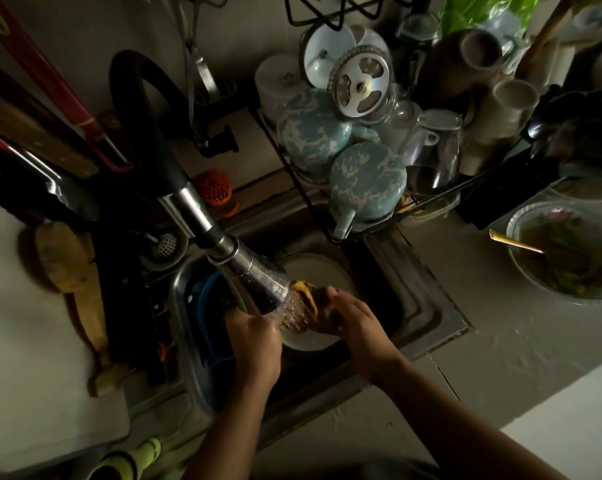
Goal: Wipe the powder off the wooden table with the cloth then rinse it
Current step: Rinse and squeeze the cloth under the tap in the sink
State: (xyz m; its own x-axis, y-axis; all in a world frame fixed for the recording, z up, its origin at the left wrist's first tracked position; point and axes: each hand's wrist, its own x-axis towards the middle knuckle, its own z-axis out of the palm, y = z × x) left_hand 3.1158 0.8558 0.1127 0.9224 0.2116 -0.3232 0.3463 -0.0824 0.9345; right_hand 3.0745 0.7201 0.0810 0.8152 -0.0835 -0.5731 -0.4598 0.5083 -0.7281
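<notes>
While both hands, left hand (254, 336) and right hand (348, 315), grip the cloth (306, 306) under the faucet (258, 278) spray over the sink (427, 320), splash onto counter likely; dim light hides residue.

Both bare forearms rise from the bottom edge and meet just below the frame's centre, the right one slanting in from the lower right. The left grip (254, 336) and right grip (350, 318) lie knuckles up, close together, fingers curled onto the cloth (310, 303) between them.
</notes>
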